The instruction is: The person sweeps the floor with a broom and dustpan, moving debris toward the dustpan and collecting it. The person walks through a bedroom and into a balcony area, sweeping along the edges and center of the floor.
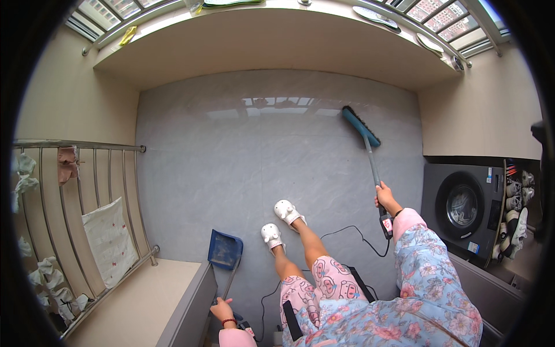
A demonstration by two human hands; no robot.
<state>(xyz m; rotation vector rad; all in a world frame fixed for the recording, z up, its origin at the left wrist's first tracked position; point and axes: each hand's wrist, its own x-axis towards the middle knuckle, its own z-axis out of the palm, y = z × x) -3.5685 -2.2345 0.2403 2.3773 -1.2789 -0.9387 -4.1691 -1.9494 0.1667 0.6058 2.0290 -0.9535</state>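
My right hand (386, 198) grips the handle of a broom (363, 126) with a blue-green head and dark bristles. The broom head rests on the grey tiled floor, ahead and to the right of my feet. On the other side my left hand (222, 309) is closed around the long handle of a blue dustpan (225, 249). The pan lies on the floor left of my white clogs (279, 219), and a dusty smear shows inside it. Small dark specks dot the floor (277, 160).
A front-loading washing machine (461, 204) stands at the right beside a shoe rack (516, 217). To the left, a metal railing (125, 191) carries hanging cloths. A windowsill (277, 8) runs along the far wall. Black cables (347, 227) trail near my legs.
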